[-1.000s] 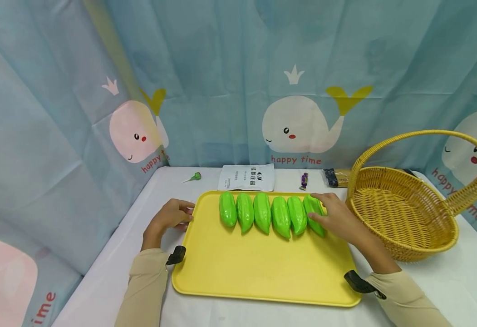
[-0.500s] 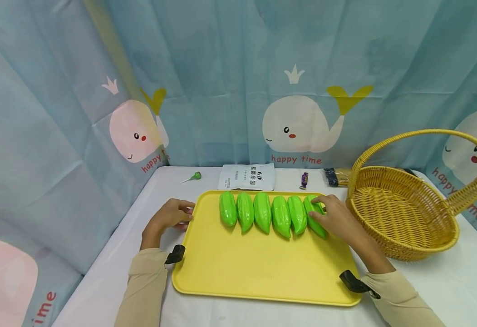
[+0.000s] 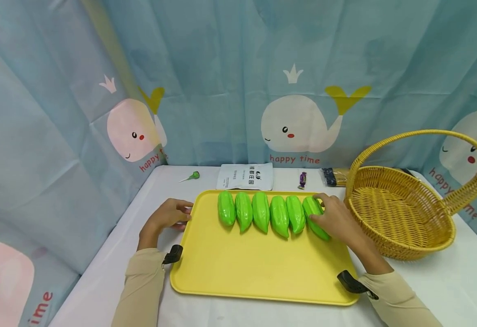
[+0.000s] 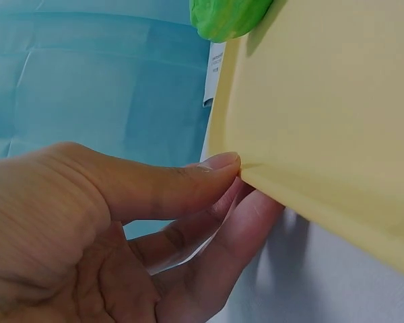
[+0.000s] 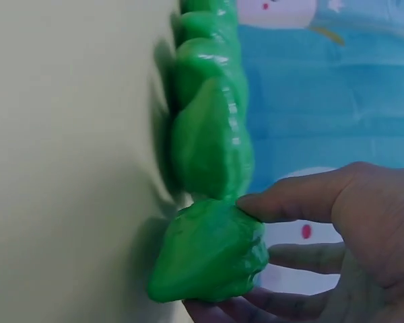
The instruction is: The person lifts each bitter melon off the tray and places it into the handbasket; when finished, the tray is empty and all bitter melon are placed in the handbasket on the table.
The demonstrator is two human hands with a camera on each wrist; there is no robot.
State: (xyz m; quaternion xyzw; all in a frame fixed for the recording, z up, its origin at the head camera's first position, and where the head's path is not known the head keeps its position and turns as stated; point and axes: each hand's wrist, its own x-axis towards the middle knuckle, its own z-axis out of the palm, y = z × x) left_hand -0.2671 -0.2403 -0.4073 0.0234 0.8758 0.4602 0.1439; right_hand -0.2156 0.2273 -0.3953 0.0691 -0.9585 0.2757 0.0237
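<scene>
Several glossy green toy bitter melons (image 3: 261,212) lie side by side along the far edge of a yellow tray (image 3: 258,268). With my right hand (image 3: 338,220) I hold the rightmost bitter melon (image 5: 212,252), thumb on its near side and fingers round the other. That melon is slanted, its lower tip towards the right, and stays close to its neighbour (image 5: 212,145). At the tray's left side my left hand (image 3: 170,213) pinches the rim between thumb and fingers, as the left wrist view shows (image 4: 182,215).
A yellow wicker basket (image 3: 401,247) with a tall handle stands right of the tray. Behind the tray lie a white pouch (image 3: 244,177), a purple-wrapped candy (image 3: 302,180), a green lollipop (image 3: 194,175) and a dark-and-gold packet (image 3: 336,177). A whale-print curtain hangs behind.
The rightmost bitter melon has tilted further, its lower tip shifting right and towards me. My right thumb and fingers have closed in on it. My left hand keeps its place on the tray rim.
</scene>
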